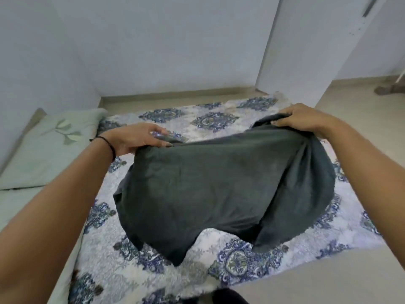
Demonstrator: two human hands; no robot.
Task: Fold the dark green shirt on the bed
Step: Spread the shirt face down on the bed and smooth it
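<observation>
The left hand (140, 139) pinches the shirt (219, 183) at its far left corner, the thumb on the near side of the cloth and the fingers reaching over the far side. A thin black band (110, 148) circles that wrist. The right hand (304, 119) grasps the far right corner with its fingers curled over the top, and the cloth bunches under them into tight creases that fan downward. Between the two grips the far edge of the shirt is stretched into a nearly straight, slightly sagging line, raised off the bed (22, 200). The shirt is a soft, matte dark green fabric, smooth across the middle and slack at the sides. It hangs toward the near side in a broad rounded shape that ends in two uneven lobes with a curved gap between them. These lower parts seem to lie on the quilt (219, 121), though contact is hard to judge. The quilt is white with a faint leafy texture and ornate blue medallions in rows, and its surface is a little rumpled. On the left, a flat pale green pillow (50, 145) with a grey leaf print lies just beside the quilt. Plain pale blue-grey walls (153, 40) rise beyond the bed, and beige tiled floor (355, 106) shows at far right.
</observation>
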